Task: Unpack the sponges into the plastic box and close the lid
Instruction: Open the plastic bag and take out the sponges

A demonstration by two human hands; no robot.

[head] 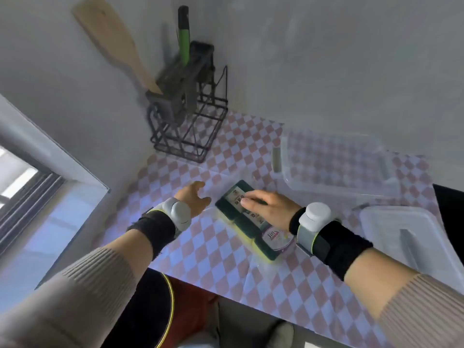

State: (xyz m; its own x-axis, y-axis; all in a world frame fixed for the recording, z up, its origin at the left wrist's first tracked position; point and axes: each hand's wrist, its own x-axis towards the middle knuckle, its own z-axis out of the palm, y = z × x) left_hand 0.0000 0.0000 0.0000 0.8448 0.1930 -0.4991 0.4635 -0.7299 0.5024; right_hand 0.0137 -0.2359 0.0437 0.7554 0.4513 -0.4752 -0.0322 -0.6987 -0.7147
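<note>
A sealed pack of green-and-yellow sponges [241, 222] with a printed label lies on the checkered table in the middle. My right hand [270, 205] rests on top of the pack, fingers laid across its label. My left hand [194, 199] hovers just left of the pack, fingers loosely spread, holding nothing. The clear plastic box [334, 167] stands open at the back right. Its clear lid [411, 237] lies separately on the table at the right, beside my right wrist.
A black wire rack [188, 121] holding a wooden spatula [113, 43] and a green-handled tool [183, 38] stands in the back corner against the wall. A window frame [50, 167] borders the table on the left. The table's front edge runs below the pack.
</note>
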